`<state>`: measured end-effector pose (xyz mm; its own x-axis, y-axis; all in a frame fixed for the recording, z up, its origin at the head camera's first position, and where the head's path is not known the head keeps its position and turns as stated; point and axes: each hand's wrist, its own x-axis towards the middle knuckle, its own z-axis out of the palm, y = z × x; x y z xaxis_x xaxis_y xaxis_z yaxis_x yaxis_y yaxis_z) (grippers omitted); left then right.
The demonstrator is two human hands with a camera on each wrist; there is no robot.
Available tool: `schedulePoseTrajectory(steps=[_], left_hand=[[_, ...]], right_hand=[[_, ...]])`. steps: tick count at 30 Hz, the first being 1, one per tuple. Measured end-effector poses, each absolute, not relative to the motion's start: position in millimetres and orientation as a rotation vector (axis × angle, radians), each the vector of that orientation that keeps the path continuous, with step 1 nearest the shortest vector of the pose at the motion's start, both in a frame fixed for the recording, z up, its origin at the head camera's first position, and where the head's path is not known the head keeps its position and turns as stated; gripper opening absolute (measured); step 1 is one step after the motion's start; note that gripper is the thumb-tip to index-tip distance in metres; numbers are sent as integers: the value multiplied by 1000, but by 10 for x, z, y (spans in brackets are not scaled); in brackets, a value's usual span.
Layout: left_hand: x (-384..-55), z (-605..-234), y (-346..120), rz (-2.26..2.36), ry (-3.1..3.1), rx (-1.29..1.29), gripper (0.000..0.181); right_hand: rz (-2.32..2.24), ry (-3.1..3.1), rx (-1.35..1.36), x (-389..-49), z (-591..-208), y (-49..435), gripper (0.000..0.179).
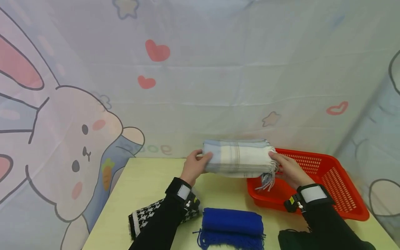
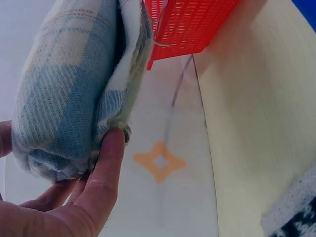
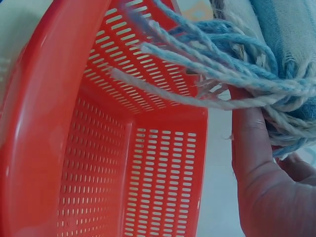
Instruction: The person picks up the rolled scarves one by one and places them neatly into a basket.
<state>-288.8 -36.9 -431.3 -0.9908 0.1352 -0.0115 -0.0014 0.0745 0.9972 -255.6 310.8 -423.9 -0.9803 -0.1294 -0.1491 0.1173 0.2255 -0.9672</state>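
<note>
Both hands hold up a folded, rolled scarf in white and light blue plaid, above the table's far side. My left hand grips its left end, thumb on the near face; in the left wrist view the fingers curl under the rolled end. My right hand pinches the fringed right end, and blue and white tassels hang over that hand in the right wrist view. Below the right end stands a red plastic basket, whose inside shows no contents in the right wrist view.
A folded blue fringed scarf lies at the table's near middle. Left of it, a black and white houndstooth scarf is partly covered by the left forearm. Dark green fabric sits near the right forearm. A printed curtain hangs behind the table.
</note>
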Motion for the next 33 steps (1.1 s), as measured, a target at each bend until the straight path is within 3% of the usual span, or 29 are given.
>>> schedulePoseTrajectory(steps=[33], left_hand=[[-2897, -4270, -110, 2047, 2268, 114, 63]], right_hand=[[-1806, 2309, 52, -2489, -4234, 3313, 86]])
